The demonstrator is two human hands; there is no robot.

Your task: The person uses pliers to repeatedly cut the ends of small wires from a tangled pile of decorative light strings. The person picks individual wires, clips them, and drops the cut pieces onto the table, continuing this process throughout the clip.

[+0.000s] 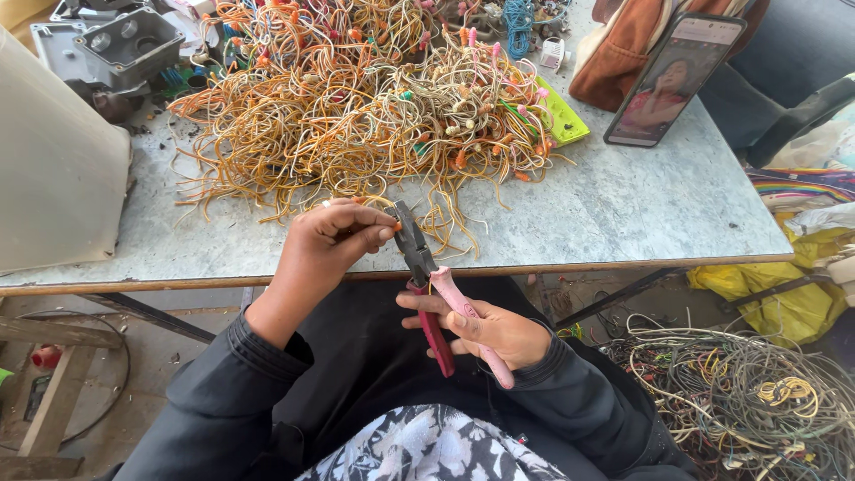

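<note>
Hands working pliers point(419, 254) at a table edge.
Right hand point(485, 331) grips the pink handles; left hand point(334, 240) pinches something small at the jaws; wire pile point(356, 107) at twelve o'clock.

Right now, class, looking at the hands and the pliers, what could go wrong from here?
1. The left hand pinches a wire end right at the pliers head, so the fingertips could get nipped.
2. The right hand holds the handles over the lap; a slip could jab the leg.
3. The wire pile could snag and drag off the table.
</note>
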